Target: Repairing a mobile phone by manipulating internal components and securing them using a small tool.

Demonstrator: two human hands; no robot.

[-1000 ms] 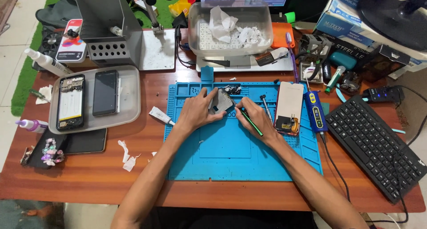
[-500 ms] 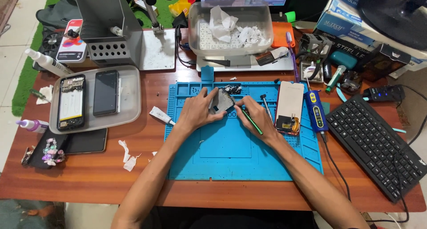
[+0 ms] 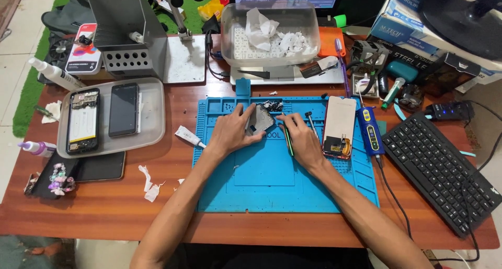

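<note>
On the blue repair mat (image 3: pixel 272 180) in the middle of the wooden bench (image 3: pixel 104 206), the left hand (image 3: pixel 230 134) holds a small dark phone part (image 3: pixel 260 119), tilted up off the mat near its upper edge. The left fingers are curled around the part's left and lower edges, the thumb beneath it. The right hand (image 3: pixel 303 141) rests on the mat just beside the part, its fingers closed around a thin green-handled tool (image 3: pixel 288 142) whose tip points toward the part's right edge; whether the tip touches cannot be told.

A phone display with an orange flex cable (image 3: pixel 337 128) lies on the mat right of the right hand, and a blue electric screwdriver (image 3: pixel 368 131) lies just beyond it. A black keyboard (image 3: pixel 439 169) sits at the bench's right end. Left of the mat, a grey tray (image 3: pixel 151 117) holds an opened phone (image 3: pixel 82 120) and a dark phone (image 3: pixel 124 109). A small white tube (image 3: pixel 188 136) lies between tray and mat. Behind the mat stands a clear plastic tub (image 3: pixel 230 44) with crumpled tissues inside.
</note>
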